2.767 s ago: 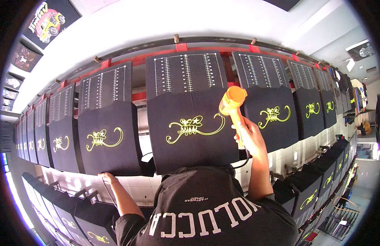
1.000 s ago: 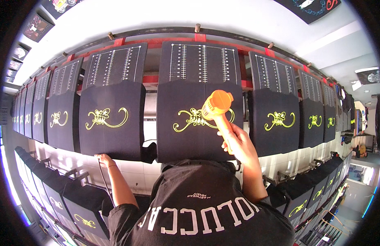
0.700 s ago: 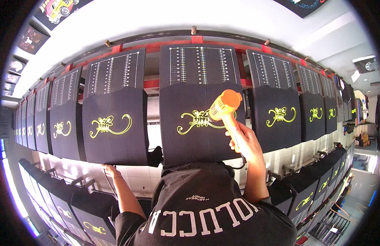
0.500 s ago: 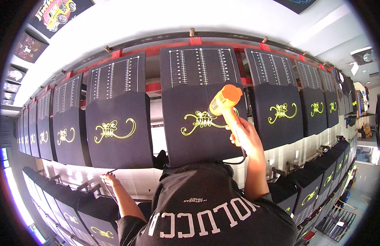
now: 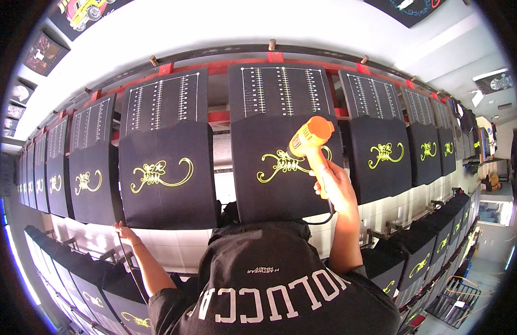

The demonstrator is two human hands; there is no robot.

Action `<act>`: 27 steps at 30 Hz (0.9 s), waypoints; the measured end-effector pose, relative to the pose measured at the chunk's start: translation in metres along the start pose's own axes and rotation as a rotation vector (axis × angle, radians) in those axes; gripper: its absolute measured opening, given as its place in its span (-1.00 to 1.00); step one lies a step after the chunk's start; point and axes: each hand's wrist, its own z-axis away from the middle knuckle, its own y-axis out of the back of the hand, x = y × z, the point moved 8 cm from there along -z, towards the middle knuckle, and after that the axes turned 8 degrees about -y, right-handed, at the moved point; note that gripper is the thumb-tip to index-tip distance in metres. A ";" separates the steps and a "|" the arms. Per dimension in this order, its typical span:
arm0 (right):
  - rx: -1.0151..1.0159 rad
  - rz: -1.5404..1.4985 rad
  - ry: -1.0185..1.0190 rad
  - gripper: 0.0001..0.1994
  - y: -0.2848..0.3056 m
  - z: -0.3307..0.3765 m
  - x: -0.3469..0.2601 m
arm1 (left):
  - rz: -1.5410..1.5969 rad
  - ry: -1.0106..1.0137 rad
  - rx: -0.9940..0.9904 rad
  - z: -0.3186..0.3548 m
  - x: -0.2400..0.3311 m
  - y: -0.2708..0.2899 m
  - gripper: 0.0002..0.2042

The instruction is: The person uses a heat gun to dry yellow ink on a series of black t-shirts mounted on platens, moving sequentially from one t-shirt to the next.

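My right hand (image 5: 337, 188) is wrapped round the handle of an orange heat gun (image 5: 312, 139). Its nozzle points left, over the yellow-green scorpion print (image 5: 283, 163) on a black T-shirt (image 5: 286, 196) stretched on a board. The heat gun covers part of that print. Out to the left, my left hand (image 5: 123, 231) is closed round a thin dark cord (image 5: 127, 258), close to the lower edges of the shirts. To the left lies another black shirt with a matching scorpion print (image 5: 158, 176).
More shirt-covered boards with scorpion prints (image 5: 385, 155) line a red rail frame (image 5: 275, 58) on both sides. A second row of boards (image 5: 420, 262) runs behind me. White wall (image 5: 213, 28) and framed prints (image 5: 46, 51) stand beyond the rail.
My left hand has moved left and slightly farther away with the cord. The view has shifted a little, so the boards sit farther right. The right hand keeps the heat gun over the same shirt.
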 end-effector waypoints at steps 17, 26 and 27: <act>-0.029 0.045 0.005 -0.59 -0.041 -0.003 -0.006 | -0.291 -0.105 -0.050 0.046 0.041 -0.042 -0.62; 0.087 0.020 0.011 -0.57 -0.013 0.003 0.013 | -0.379 -0.174 -0.060 0.045 0.036 -0.038 -0.67; 0.046 -0.031 0.012 -0.55 -0.013 0.003 0.014 | -0.380 -0.166 -0.061 0.048 0.038 -0.042 -0.67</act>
